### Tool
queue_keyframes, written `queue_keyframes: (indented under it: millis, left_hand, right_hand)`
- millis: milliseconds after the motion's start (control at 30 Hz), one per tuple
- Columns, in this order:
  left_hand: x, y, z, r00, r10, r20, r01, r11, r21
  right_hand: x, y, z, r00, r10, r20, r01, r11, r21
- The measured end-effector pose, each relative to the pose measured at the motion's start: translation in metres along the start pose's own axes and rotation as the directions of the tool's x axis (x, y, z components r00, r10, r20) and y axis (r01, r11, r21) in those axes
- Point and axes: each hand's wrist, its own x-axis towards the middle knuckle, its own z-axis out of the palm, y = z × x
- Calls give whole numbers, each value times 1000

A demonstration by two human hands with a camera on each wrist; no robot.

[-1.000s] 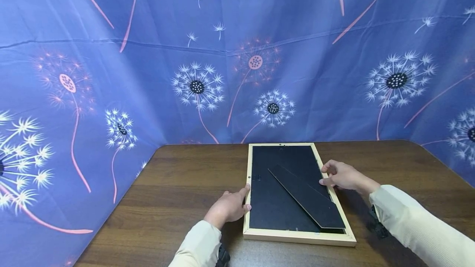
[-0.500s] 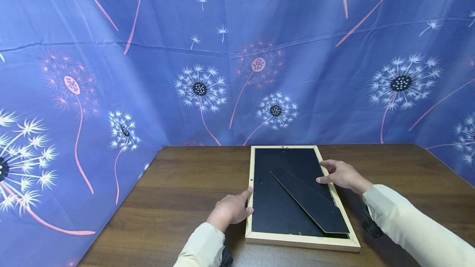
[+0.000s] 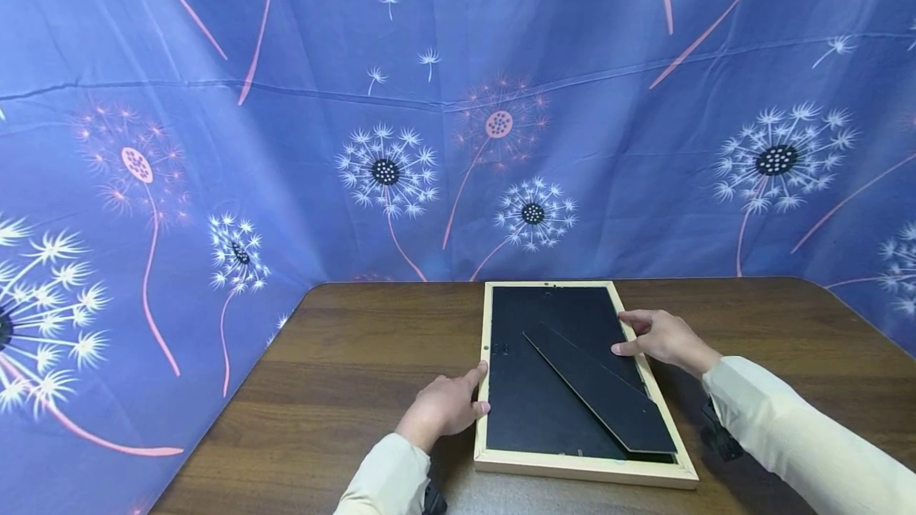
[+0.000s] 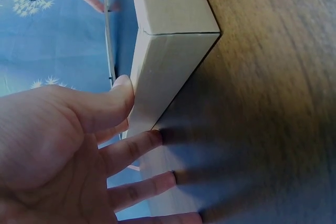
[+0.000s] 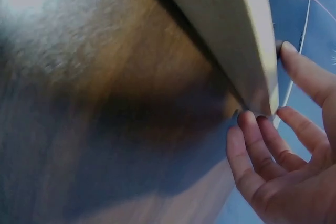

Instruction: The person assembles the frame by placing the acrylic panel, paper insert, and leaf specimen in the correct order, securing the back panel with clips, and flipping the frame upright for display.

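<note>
A picture frame [image 3: 585,476] with a pale wooden rim lies face down on the table, its black backing board [image 3: 529,388] upward. A black easel stand [image 3: 594,388] lies slantwise across the backing, its lower end slightly raised. My left hand [image 3: 445,408] rests at the left rim, thumb and index finger touching it; in the left wrist view its other fingers reach out straight beside the frame. At the right rim my right hand [image 3: 665,340] grips the frame, thumb over the inner side and fingers against the outer side [image 5: 252,145]. The frame's front is hidden.
The brown wooden table [image 3: 343,356] extends to both sides of the frame. Behind it and at its left hangs a blue cloth [image 3: 286,141] printed with dandelions, close to the table's far edge.
Over the past second my right thumb has come further inward over the right rim. My left hand keeps its place on the rim. The whole view has shifted slightly.
</note>
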Motion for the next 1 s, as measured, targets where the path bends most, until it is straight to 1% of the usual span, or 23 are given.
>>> queue_keyframes:
  millis: [100,233,300,400,467,533,667,733,767,867,900,1000]
  left_hand:
    - [0,-1,0,1000,1,-2,-1,1000,-2]
    - [-1,-1,-1,1000,-8,3,8,1000,-1]
    - [-1,-2,-1,1000,-9,3,9,1000,7]
    - [0,-2,-2,1000,-10,2,10,1000,8]
    - [0,-2,-2,1000,-8,1,8,1000,7]
    - [0,-2,-2,1000,-7,-1,7,1000,10]
    - [0,-3,-2,1000,-1,-2,1,1000,15]
    - [0,-3,-3,1000,1,-3,-1,1000,18]
    - [0,-2,-3,1000,-1,0,1,1000,16]
    - [0,-2,-2,1000,-4,6,4,1000,17]
    - [1,-2,-2,1000,-7,8,7,1000,17]
    - [2,-1,0,1000,-11,19,11,1000,12]
  right_hand:
    - [2,-3,-2,1000,-11,1,11,1000,-27]
    - [6,-7,-5,1000,-6,10,7,997,-72]
    - [8,-10,-6,1000,-13,16,15,993,-114]
    - [12,-12,-8,998,-49,31,54,982,-180]
    - [13,-14,-10,995,-88,44,96,966,-239]
    - [15,-17,-12,992,-106,68,121,956,-267]
    - [18,-26,-15,989,-99,111,134,919,-370]
    - [21,-32,-16,986,-104,130,152,884,-443]
    - [22,-35,-18,984,-106,143,163,860,-483]
    - [24,-42,-20,976,-116,186,202,804,-559]
    - [25,-44,-20,973,-115,200,211,792,-572]
    - [26,-47,-21,970,-98,223,216,773,-597]
